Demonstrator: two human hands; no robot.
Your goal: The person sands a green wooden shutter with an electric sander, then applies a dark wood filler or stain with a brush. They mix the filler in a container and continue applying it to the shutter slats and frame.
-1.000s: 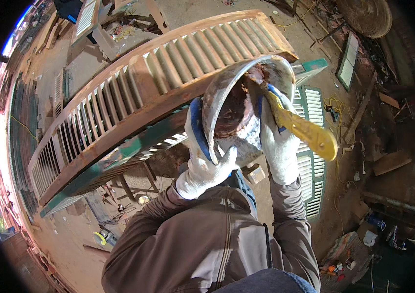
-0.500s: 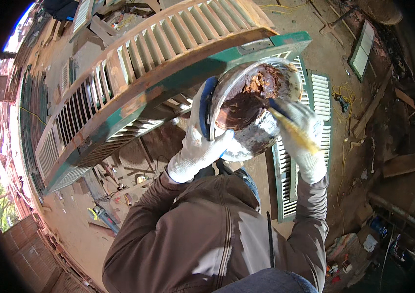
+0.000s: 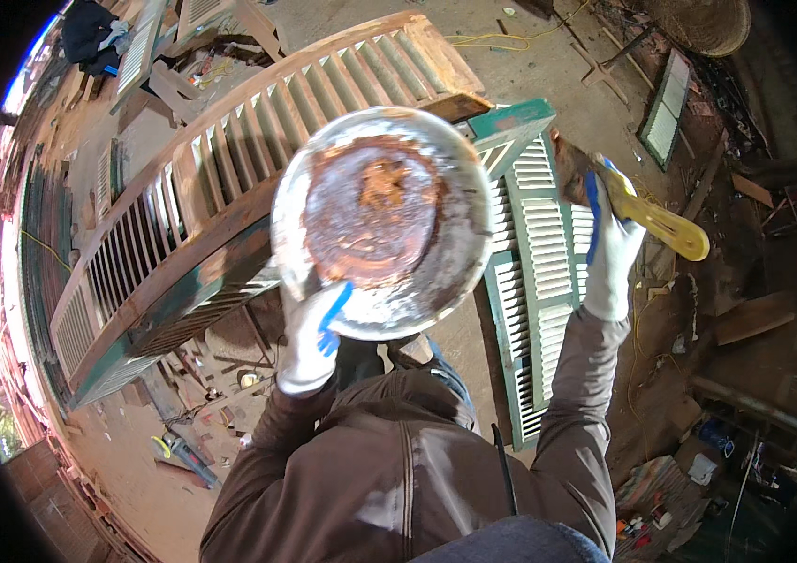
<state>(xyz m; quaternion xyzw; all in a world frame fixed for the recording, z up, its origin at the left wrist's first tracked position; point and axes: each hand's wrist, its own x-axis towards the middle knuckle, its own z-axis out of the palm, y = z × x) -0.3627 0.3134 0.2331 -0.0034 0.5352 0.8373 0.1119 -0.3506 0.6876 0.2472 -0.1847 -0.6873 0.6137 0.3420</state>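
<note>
In my gloved left hand [image 3: 309,328] is a round metal basin [image 3: 469,202] with a whitish, stained inside and dark brown, wet-looking stuff at its bottom. The thumb lies over its near rim; the other fingers are hidden beneath. Off to the right, my gloved right hand [image 3: 616,220] is closed round a flat paintbrush [image 3: 670,227] with a yellow handle. Its brown head points up and left, apart from the basin. Beyond the basin, a slatted wooden shutter [image 3: 323,89] with bare brown wood and green patches stands raised above the floor.
Green-framed shutters with pale slats [image 3: 541,244] lie to the right, below my right arm. A power tool [image 3: 190,460] rests on the floor at lower left. Yellow cord [image 3: 501,40], a woven basket [image 3: 706,23] and wood scraps [image 3: 755,317] lie around.
My right hand has drawn the paintbrush out of the basin and away to the right. My left hand has moved the basin leftward and turned its inside more toward view.
</note>
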